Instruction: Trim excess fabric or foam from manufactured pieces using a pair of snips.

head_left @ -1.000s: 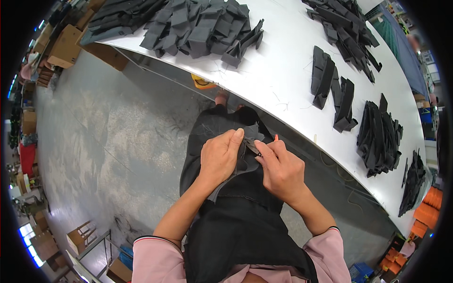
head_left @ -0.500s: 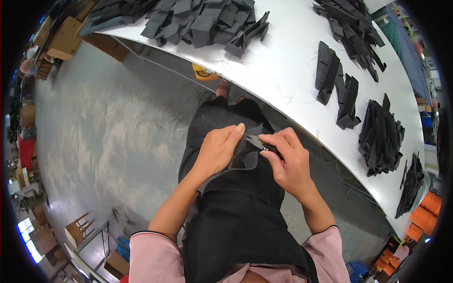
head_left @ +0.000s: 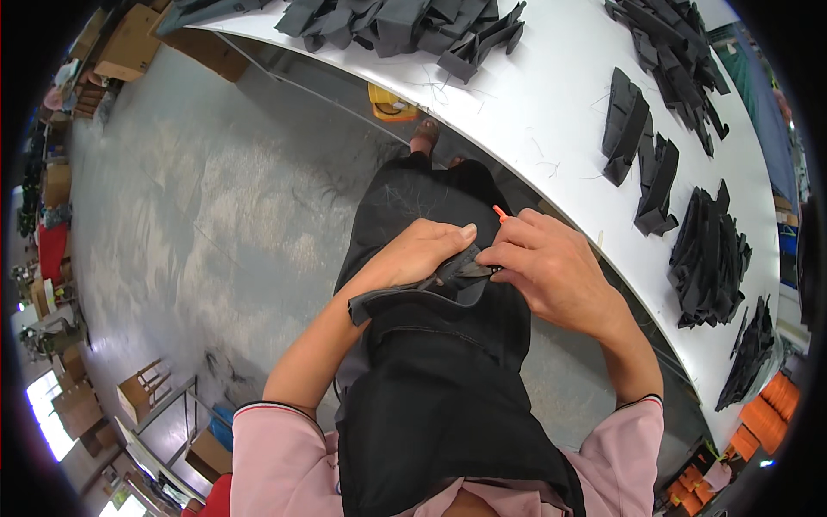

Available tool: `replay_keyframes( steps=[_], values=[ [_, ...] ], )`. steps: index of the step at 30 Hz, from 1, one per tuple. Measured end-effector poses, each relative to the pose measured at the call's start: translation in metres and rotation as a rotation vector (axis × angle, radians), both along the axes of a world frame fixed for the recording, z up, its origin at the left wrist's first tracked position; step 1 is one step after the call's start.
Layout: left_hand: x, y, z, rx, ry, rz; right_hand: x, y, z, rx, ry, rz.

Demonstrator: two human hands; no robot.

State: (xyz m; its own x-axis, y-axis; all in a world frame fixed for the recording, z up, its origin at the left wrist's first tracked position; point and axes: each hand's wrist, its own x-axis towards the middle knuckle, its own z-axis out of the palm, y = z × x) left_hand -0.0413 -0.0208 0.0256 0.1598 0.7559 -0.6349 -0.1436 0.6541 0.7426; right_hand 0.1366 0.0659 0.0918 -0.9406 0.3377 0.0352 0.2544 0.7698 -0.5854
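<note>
Over my lap, my left hand [head_left: 419, 252] grips a dark grey fabric strip [head_left: 401, 299], its thumb pressed on top near the upper edge. The strip's loose end bends toward my left forearm. My right hand [head_left: 551, 269] is closed around small thread snips [head_left: 473, 270]. Their grey blades point left and lie against the fabric just beside my left thumb. An orange end of the snips shows above my right knuckles; the rest of the handle is hidden in my fingers. A black apron [head_left: 439, 388] lies under both hands, with loose threads on it.
A white table [head_left: 534, 129] curves along the far and right side, bearing several piles of dark fabric strips [head_left: 708, 254]. A yellow container [head_left: 389, 103] stands under it. Cardboard boxes [head_left: 129, 43] are at the far left, orange rolls [head_left: 769, 409] at the lower right.
The snips have turned in my right hand, so their orange end now shows above the knuckles. My left hand has lifted the fabric strip's loose end out to the left. The view has shifted slightly.
</note>
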Motion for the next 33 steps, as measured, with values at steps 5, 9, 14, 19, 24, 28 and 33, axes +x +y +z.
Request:
replay_keyframes(
  steps=[5,9,14,19,24,28,33],
  values=[
    [0.000,0.000,0.002,-0.018,-0.064,-0.040,-0.003,0.003,0.000,0.031,-0.029,0.070],
    [0.001,-0.002,-0.006,0.057,-0.062,-0.051,-0.004,0.004,-0.006,0.013,0.016,0.100],
    [-0.002,0.001,-0.011,0.019,-0.077,-0.119,0.000,0.000,-0.017,-0.073,0.049,0.032],
    [-0.002,0.001,-0.014,0.005,-0.097,-0.119,0.007,0.002,-0.023,-0.194,0.126,-0.094],
    [0.000,0.002,-0.008,0.010,-0.085,-0.131,-0.001,0.005,-0.014,-0.078,0.045,0.078],
    [0.001,-0.005,-0.005,0.118,0.093,-0.064,0.008,-0.002,-0.016,-0.089,0.133,-0.048],
    [0.002,-0.007,-0.012,0.201,0.237,-0.037,0.026,-0.026,-0.036,-0.229,0.118,-0.260]
  ],
)
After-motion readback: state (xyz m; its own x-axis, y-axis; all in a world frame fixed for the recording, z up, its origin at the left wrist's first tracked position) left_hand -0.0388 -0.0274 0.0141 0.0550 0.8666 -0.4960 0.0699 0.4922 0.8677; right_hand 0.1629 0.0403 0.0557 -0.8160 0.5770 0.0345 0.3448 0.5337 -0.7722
